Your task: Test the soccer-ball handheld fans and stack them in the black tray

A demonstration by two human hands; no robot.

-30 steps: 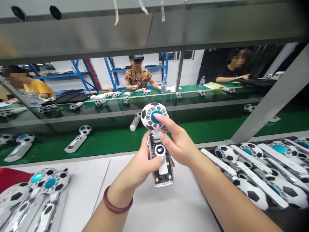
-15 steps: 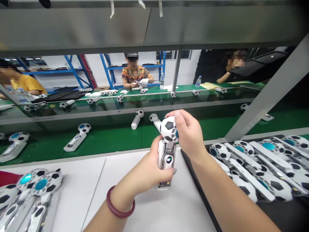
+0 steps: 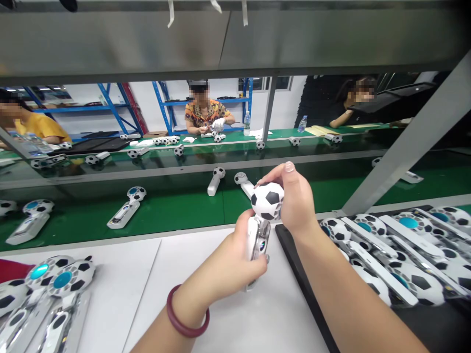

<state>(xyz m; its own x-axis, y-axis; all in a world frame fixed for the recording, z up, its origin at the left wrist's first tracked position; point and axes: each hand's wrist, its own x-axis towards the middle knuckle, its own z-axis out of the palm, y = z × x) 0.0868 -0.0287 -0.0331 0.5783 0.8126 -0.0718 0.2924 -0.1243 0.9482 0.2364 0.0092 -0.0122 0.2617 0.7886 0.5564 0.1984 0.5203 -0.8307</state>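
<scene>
A handheld fan (image 3: 268, 202) with a black-and-white football-patterned head is held up over the white worktop. Its clear-cased handle, with a small round display, is wrapped by my left hand (image 3: 247, 252), which is closed on it. My right hand (image 3: 297, 198) curls around the right side of the head, fingertips behind its top and thumb raised beside it. The head's ball-patterned side faces me, and its front is hidden toward my right palm. A dark red bangle circles my left wrist.
Rows of similar fans fill a black tray (image 3: 300, 282) on the right. Several more lie on the worktop (image 3: 147, 294) at left. Beyond runs a green conveyor (image 3: 176, 206) carrying spaced-out fans. A slanted metal post (image 3: 401, 135) stands at right; co-workers sit across the line.
The fan has turned, so its head shows more of the ball pattern and its display faces right. Both hands shifted slightly right. Fans on the near belt moved right; those on the far belt moved left.
</scene>
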